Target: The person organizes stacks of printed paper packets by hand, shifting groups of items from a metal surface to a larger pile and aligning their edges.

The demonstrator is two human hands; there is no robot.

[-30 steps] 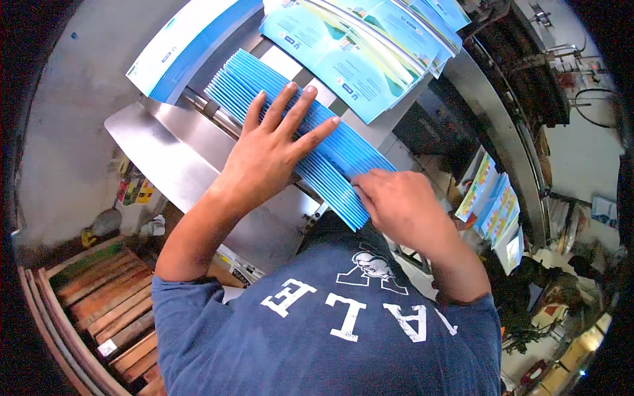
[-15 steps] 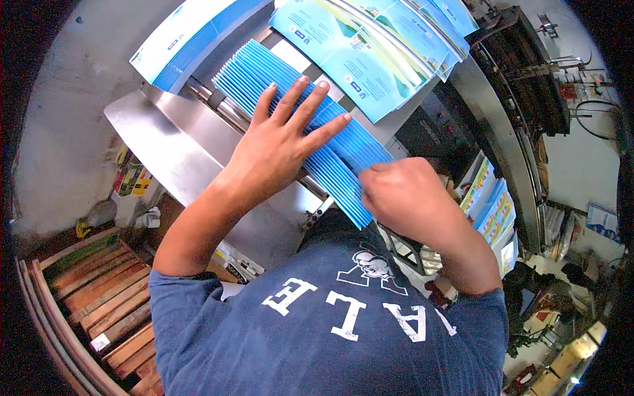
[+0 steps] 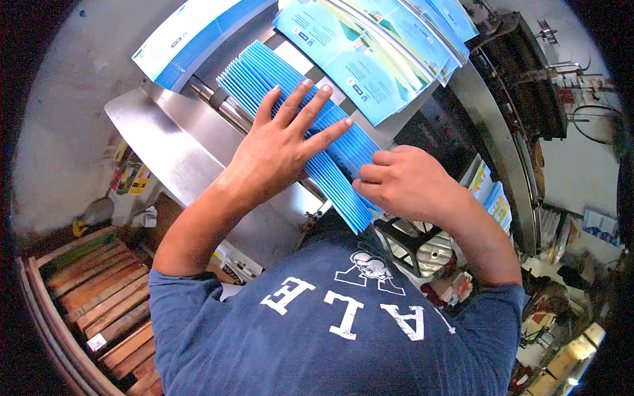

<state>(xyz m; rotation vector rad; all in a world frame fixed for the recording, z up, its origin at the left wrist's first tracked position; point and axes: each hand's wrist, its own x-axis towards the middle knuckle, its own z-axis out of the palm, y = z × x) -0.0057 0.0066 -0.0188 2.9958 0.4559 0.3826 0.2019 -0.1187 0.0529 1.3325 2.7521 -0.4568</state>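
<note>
A fanned row of thin blue folded sheets (image 3: pixel 338 188) slants across the metal work surface, its edges overlapping like steps. My left hand (image 3: pixel 281 142) lies flat across the row with its fingers spread, holding nothing. At the row's near right end, my right hand (image 3: pixel 399 181) is closed, its curled fingers against the edges of the sheets. Its fingertips are partly hidden, but it appears to pinch some of the sheets there.
Printed blue-and-green sheets (image 3: pixel 360 49) lie overlapped beyond the row. Another curved stack (image 3: pixel 191 46) stands at the far left. A polished metal plate (image 3: pixel 155 125) juts out on the left, above a wooden pallet (image 3: pixel 109 297). Dark machinery (image 3: pixel 522 79) stands at right.
My right hand has shifted slightly right and turned, showing more of its curled fingers. A black-framed metal part below it shows more. My left hand stays spread on the sheets.
</note>
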